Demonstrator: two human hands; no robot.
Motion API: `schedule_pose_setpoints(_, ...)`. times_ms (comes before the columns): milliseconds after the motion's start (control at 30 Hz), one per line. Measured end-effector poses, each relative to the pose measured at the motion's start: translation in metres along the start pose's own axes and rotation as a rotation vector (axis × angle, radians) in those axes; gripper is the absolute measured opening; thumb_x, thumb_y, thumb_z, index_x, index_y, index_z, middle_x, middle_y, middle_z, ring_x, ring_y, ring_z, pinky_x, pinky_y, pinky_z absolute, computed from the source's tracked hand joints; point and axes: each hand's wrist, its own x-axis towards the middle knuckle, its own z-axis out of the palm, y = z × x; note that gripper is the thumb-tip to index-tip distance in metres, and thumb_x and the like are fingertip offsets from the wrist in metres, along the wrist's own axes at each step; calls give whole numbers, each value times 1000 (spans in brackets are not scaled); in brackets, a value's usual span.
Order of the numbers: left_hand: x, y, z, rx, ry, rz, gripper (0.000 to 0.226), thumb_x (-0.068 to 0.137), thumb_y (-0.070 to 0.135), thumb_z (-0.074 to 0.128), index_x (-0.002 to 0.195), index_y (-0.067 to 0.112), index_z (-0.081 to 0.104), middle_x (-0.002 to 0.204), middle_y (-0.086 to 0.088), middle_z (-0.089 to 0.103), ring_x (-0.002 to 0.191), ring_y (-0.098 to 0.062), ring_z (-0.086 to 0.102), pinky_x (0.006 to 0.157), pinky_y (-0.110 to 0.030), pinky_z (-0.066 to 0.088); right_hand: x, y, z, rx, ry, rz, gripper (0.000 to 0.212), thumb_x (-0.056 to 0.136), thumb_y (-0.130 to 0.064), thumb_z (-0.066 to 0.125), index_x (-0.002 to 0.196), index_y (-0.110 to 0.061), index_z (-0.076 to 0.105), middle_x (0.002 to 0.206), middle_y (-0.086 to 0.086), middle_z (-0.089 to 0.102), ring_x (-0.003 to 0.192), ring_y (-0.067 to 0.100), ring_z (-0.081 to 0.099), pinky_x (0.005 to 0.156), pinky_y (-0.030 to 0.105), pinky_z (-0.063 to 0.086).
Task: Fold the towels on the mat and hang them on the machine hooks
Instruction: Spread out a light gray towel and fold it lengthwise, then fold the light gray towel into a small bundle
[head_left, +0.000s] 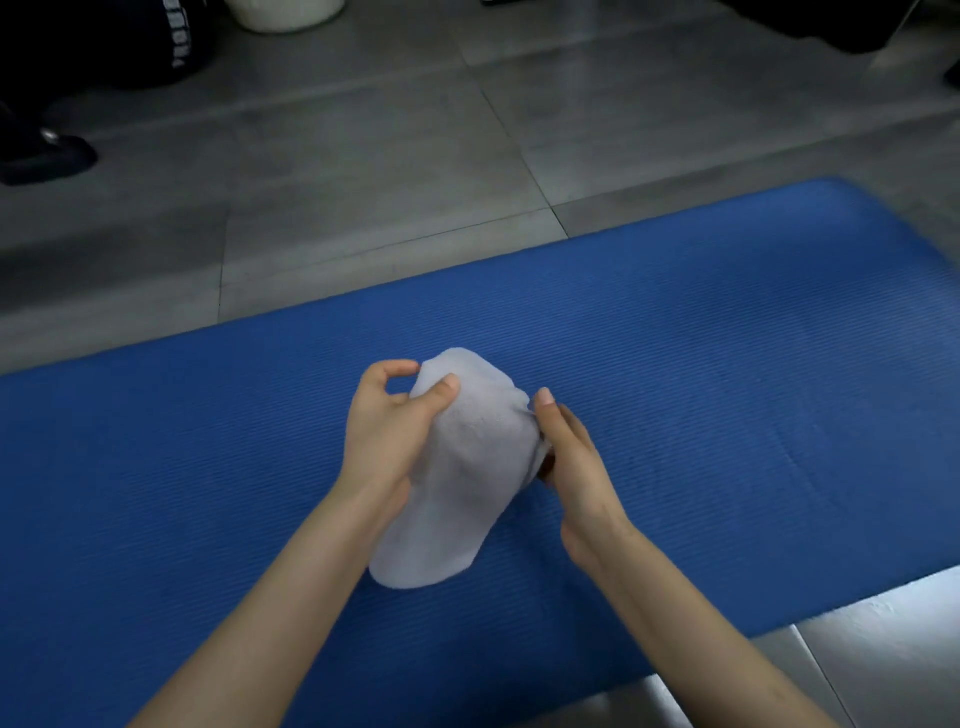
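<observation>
You are looking down at a grey tiled floor (363, 156) with thin dark seams, dim toward the far side. Across the near half of it lies a blue mat (727, 389) with fine ribs, running from the left edge up toward the right, and a strip of bare tile shows at the lower right corner.

Over the middle of the mat you hold a white towel (467, 467), bunched into a long soft shape. Its rounded top is up between your hands and its wider lower end hangs down toward you. You cannot tell whether that lower end touches the mat.

At the far left stands a dark bag (104, 41) with white lettering on it.

Your left hand (384, 431) is closed on the towel's upper left side, with the cloth caught between thumb and curled fingers. Your right hand (571, 457) grips the towel's right edge, its fingers mostly hidden behind the cloth. Both forearms are bare and reach in from the bottom.

A dark shoe (47, 156) sits on the tiles at the left edge, below the bag. A white tub (285, 13) is cut off by the top edge, just right of the bag.

Your left thumb (441, 395) presses flat on the towel's front. Your right thumb (545, 402) points up beside its right edge.
</observation>
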Motion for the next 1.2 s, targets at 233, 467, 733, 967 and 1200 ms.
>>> schedule_pose_setpoints(233,1,-10,-11,46,-133,223,68,85,26,66,138,47,30,66,-21,50,68,-24,50,75,-26,43,-7,-16,2,-237,132,-80,85,77,-61,60,148,-30,24,149,-10,35,135,13,36,108,32,29)
schedule_pose_setpoints(467,18,-22,-11,112,-161,286,87,84,31,65,141,55,4,59,-8,46,60,-15,46,62,-24,40,14,-22,5,178,4,-192,95,72,-19,71,144,-45,15,108,3,70,100,18,66,86,32,52)
schedule_pose_setpoints(733,53,-26,-8,179,-137,359,95,77,38,66,129,69,-8,54,6,56,51,-4,52,56,-10,42,58,-47,9,50,-136,214,93,63,3,71,140,-37,39,106,0,72,92,21,70,81,38,54)
schedule_pose_setpoints(967,49,-12,0,31,-91,111,94,80,27,72,130,70,5,62,-15,58,66,-30,60,68,-40,51,37,-60,34,-170,278,-1,70,77,-9,72,125,-52,45,79,-8,71,72,7,69,71,29,57)
schedule_pose_setpoints(1200,-2,27,-5,-28,-34,-9,53,83,13,67,119,49,54,101,15,68,94,6,61,81,-12,47,-29,-77,47,-596,331,-207,59,81,-21,70,111,-65,44,67,-9,59,53,0,49,60,10,44)
